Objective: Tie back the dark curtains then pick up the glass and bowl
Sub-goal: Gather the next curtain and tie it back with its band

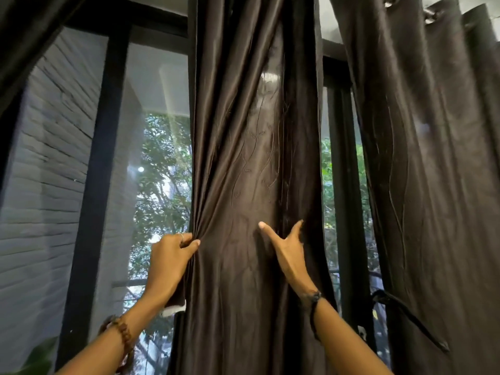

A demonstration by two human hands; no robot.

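While the left hand (pixel 173 255) is gripping the left edge of the middle curtain (pixel 251 158), its fingers and thumb are curling round a bunch of the dark cloth and pulling folds toward it. A ring is showing on one finger, and a beaded bracelet (pixel 123 339) is sitting on that wrist. The right hand (pixel 286 250) is lying wide against the front of the same curtain, thumb spread to the left and a finger pointing up (the other fingers are going behind a fold, so their grip cannot be told). A dark cord (pixel 313 307) is circling the right wrist.

The curtain is hanging with its long axis upright, running from the top of the view down past the forearms, in front of a black-framed window (pixel 94 185) with trees showing through the glass. A second curtain (pixel 433 171) is hanging to the right, with a dark tie-back (pixel 405 315) looping across its lower part.
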